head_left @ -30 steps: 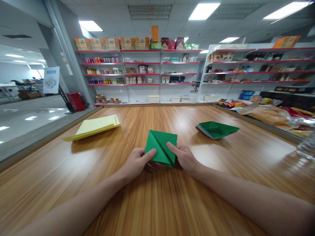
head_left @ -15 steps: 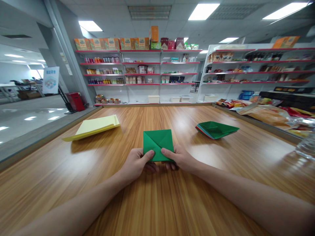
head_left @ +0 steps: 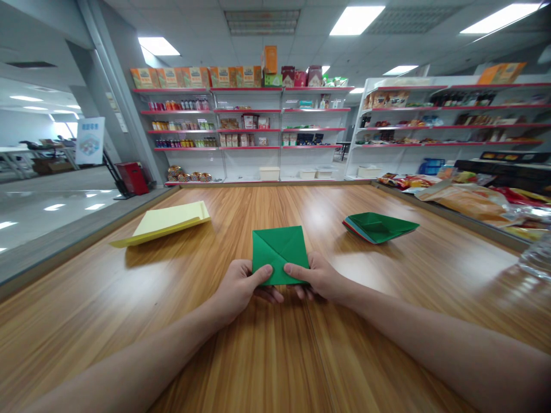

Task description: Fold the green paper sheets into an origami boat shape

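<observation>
Between my hands, just above the wooden table (head_left: 275, 344), is a green folded paper square (head_left: 279, 246) with crease lines crossing its face. My left hand (head_left: 245, 281) grips its lower left edge, thumb on top and fingers beneath. The lower right edge is pinched by my right hand (head_left: 321, 278) in the same way. The fingers under the paper are partly hidden. Off to the right lies a stack of folded papers (head_left: 381, 226), green on top with red and blue edges showing. Yellow paper sheets (head_left: 167, 221), folded along one side, rest at the left.
Snack packages (head_left: 469, 198) sit along the right side of the table. A clear plastic object (head_left: 538, 255) stands at the right edge. Behind the table's raised rim (head_left: 275, 183) are stocked shelves (head_left: 249, 129). A red box (head_left: 132, 178) is on the floor at left.
The green paper square has shifted slightly to the right and turned a little, with both hands still gripping it. The other papers stay where they were.
</observation>
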Motion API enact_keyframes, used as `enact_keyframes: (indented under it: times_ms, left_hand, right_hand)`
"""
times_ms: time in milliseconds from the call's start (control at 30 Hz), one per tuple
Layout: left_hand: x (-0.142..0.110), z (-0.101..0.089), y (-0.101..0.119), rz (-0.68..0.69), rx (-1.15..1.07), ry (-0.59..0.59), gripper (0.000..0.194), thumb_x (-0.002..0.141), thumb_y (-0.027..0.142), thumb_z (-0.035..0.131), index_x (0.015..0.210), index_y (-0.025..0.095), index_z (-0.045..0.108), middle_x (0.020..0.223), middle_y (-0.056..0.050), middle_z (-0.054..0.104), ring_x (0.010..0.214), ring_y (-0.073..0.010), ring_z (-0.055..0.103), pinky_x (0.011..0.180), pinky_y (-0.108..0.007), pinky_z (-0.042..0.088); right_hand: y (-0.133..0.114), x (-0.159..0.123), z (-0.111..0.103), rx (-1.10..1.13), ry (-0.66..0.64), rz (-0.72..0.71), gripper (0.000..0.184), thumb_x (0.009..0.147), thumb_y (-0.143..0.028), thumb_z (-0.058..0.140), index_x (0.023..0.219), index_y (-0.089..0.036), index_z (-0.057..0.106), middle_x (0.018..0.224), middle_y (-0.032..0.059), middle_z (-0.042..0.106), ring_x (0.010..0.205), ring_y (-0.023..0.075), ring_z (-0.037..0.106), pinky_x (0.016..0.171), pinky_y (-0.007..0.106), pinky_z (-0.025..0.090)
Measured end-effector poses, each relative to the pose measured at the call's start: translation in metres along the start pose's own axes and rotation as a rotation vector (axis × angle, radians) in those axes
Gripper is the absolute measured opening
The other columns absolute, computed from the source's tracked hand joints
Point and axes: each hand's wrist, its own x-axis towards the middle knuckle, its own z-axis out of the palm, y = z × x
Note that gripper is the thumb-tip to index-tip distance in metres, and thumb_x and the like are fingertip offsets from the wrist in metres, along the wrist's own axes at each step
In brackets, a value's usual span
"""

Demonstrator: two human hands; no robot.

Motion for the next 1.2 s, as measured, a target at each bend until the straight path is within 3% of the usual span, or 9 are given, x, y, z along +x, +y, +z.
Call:
enact_keyframes:
  times_ms: [300, 567, 700, 833, 1000, 1200]
  left_hand:
    - [0.0011, -0.0018, 0.0013, 0.036, -0.034, 0.086, 0.035, 0.077, 0.041, 0.063, 0.074, 0.007, 0.062, 0.057, -0.010, 0.068, 0.051, -0.0188, 0.065, 0.051, -0.028, 0.052]
    - [0.0025, -0.0053, -0.0007, -0.007, -0.113, 0.037, 0.035, 0.075, 0.041, 0.066, 0.072, 0.006, 0.062, 0.057, -0.012, 0.069, 0.050, -0.0168, 0.064, 0.049, -0.024, 0.049]
    - [0.0025, -0.0043, -0.0001, -0.007, -0.124, 0.028, 0.036, 0.073, 0.041, 0.067, 0.070, 0.006, 0.062, 0.055, -0.011, 0.067, 0.048, -0.0171, 0.064, 0.047, -0.024, 0.048]
    - [0.0024, -0.0040, 0.0006, 0.031, -0.058, 0.092, 0.035, 0.075, 0.042, 0.065, 0.069, 0.008, 0.060, 0.052, -0.009, 0.066, 0.047, -0.0178, 0.063, 0.045, -0.025, 0.048]
    - [0.0028, -0.0046, 0.0019, 0.076, 0.039, 0.174, 0.033, 0.077, 0.042, 0.062, 0.065, 0.011, 0.056, 0.047, -0.002, 0.060, 0.040, -0.0155, 0.059, 0.039, -0.024, 0.045]
    - [0.0024, -0.0028, 0.0038, 0.072, 0.090, 0.183, 0.036, 0.078, 0.042, 0.060, 0.058, 0.013, 0.051, 0.042, 0.001, 0.055, 0.034, -0.0109, 0.054, 0.034, -0.019, 0.035]
  right_hand:
    - [0.0038, 0.0030, -0.0009, 0.002, -0.037, 0.103, 0.064, 0.084, -0.064, 0.040, 0.055, -0.010, 0.059, 0.037, 0.0009, 0.051, 0.027, 0.0062, 0.040, 0.028, 0.017, 0.023]
    - [-0.0006, -0.0009, -0.0029, 0.026, -0.114, 0.016, 0.052, 0.082, -0.058, 0.049, 0.054, -0.014, 0.050, 0.038, -0.0040, 0.046, 0.031, 0.0059, 0.039, 0.035, 0.019, 0.025]
    - [-0.0029, -0.0024, -0.0017, 0.057, -0.132, 0.005, 0.056, 0.085, -0.058, 0.044, 0.051, -0.014, 0.050, 0.035, -0.0031, 0.044, 0.031, 0.0065, 0.038, 0.036, 0.020, 0.024]
    - [0.0007, -0.0016, -0.0018, 0.097, -0.111, 0.003, 0.064, 0.089, -0.059, 0.032, 0.048, -0.014, 0.051, 0.035, -0.0001, 0.046, 0.031, 0.0075, 0.038, 0.036, 0.021, 0.025]
    - [0.0037, 0.0006, -0.0017, 0.066, -0.050, -0.004, 0.055, 0.084, -0.058, 0.046, 0.050, -0.015, 0.050, 0.035, -0.0022, 0.046, 0.030, 0.0072, 0.035, 0.035, 0.021, 0.026]
    - [0.0010, -0.0010, -0.0028, 0.119, -0.133, -0.014, 0.053, 0.086, -0.054, 0.045, 0.049, -0.016, 0.047, 0.034, -0.0033, 0.044, 0.028, 0.0068, 0.036, 0.033, 0.020, 0.025]
